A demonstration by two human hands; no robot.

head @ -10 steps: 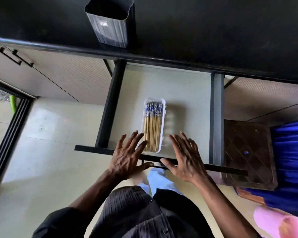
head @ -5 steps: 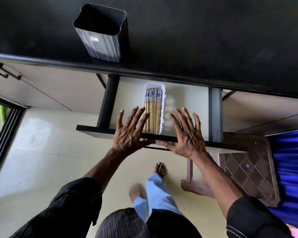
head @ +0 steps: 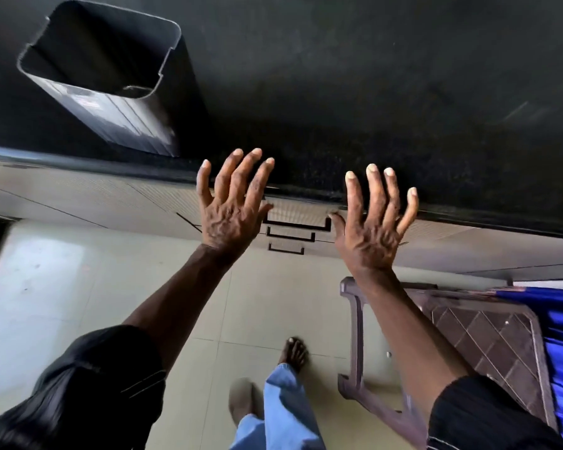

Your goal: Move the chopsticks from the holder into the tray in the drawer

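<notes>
both the left hand (head: 231,203) and the right hand (head: 372,222) are spread flat and empty against the shut drawer (head: 298,211) at centre frame. chopsticks and tray cannot be seen. the holder (head: 108,76), upper left, looks empty. fingertips could be pinched under the counter edge (head: 468,212); open floor is left below.

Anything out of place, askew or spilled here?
Nothing stands out. The holder stands upright on the dark counter, and no chopsticks show in it. The drawer front sits flush with its neighbours. Left hand and right hand are spread and hold nothing. No spill or damage shows.
</notes>
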